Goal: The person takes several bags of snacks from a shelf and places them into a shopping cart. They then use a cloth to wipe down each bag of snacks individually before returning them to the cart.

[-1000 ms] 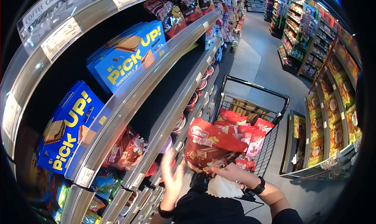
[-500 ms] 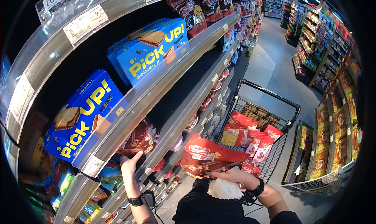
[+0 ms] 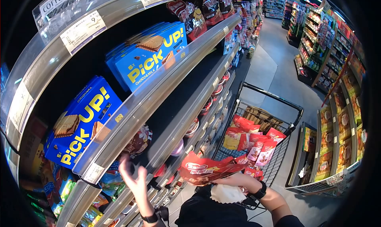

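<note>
At the far left, colourful bags [image 3: 65, 191] fill the lower shelf, below the dark blue Pick Up boxes [image 3: 81, 126], which stand tilted behind the clear front edge of the shelf [image 3: 119, 126]. Toward that shelf's far end come the light blue Pick Up boxes [image 3: 149, 58], then dark red bags [image 3: 190, 18]. Just under the front edge, a brown-and-red bag [image 3: 139, 141] lies near the left hand [image 3: 134, 180], which is empty, thumb and fingers spread wide. Lidded cups [image 3: 193, 127] line the lower shelf farther right. The right hand [image 3: 234, 180] holds a red bag [image 3: 204, 168] from its near side, in front of the black cart [image 3: 274, 93], where red and pink packets [image 3: 260, 145] and a yellow-and-red packet [image 3: 234, 139] lie.
</note>
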`<state>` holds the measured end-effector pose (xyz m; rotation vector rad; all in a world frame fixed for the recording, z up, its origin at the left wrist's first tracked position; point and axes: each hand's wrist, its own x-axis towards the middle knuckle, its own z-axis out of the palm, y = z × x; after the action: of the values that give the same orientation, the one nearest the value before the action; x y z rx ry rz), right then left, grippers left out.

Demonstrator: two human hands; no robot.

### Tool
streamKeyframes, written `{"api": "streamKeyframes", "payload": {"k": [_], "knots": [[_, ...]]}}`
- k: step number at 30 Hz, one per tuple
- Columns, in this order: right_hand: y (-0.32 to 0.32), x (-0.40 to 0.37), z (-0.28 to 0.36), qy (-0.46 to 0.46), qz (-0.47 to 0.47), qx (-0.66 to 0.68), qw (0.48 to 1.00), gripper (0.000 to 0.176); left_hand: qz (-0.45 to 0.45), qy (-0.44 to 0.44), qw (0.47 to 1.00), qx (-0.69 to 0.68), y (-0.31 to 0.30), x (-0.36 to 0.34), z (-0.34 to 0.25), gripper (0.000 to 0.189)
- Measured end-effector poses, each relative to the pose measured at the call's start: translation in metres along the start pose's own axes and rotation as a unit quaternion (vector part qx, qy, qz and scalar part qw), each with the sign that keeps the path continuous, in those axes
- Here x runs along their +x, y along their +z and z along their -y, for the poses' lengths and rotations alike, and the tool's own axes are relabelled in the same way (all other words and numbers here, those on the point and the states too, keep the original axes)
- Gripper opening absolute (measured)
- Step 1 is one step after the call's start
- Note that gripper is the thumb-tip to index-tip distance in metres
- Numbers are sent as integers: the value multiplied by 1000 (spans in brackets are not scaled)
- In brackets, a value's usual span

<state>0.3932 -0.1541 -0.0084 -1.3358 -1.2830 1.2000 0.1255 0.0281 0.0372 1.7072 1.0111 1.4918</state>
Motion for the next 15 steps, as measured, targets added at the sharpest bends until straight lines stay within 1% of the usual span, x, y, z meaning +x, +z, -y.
{"api": "streamKeyframes", "payload": {"k": [1,2,3,5,6,7,9,10,11,12,13,14,15], "knots": [[1,6,-1,-8,37,10,999,33,111,-22,979,-170,7,-10,-18,74],[1,12,12,1,66,29,997,35,223,-53,944,-238,9,-18,-17,75],[2,21,16,1,70,28,997,35,330,-81,891,-302,7,-27,-15,76],[6,37,18,-37,154,-10,987,37,397,-138,890,-176,-3,-46,-23,68],[9,44,16,-51,147,-21,988,37,432,-212,869,-112,-5,-42,-31,52],[11,52,19,-66,152,-6,986,35,368,-202,901,-107,-1,-41,-38,42],[14,66,28,23,154,-39,987,34,300,-244,917,-97,1,-31,-56,38],[22,64,29,24,155,-33,987,34,288,-248,920,-95,-6,-34,-40,36],[25,64,34,0,93,-40,995,35,212,-173,961,-51,-11,-45,-8,37],[29,64,41,-25,31,-44,998,37,193,-202,959,-39,-19,-46,4,39],[33,61,49,-48,-33,-47,997,39,176,-231,957,-26,-21,-43,3,41],[23,53,64,-32,-18,-76,996,40,104,-76,991,-23,-16,-31,4,41],[21,50,57,-32,-18,-73,997,40,31,82,996,-20,-9,-16,0,41]]}}
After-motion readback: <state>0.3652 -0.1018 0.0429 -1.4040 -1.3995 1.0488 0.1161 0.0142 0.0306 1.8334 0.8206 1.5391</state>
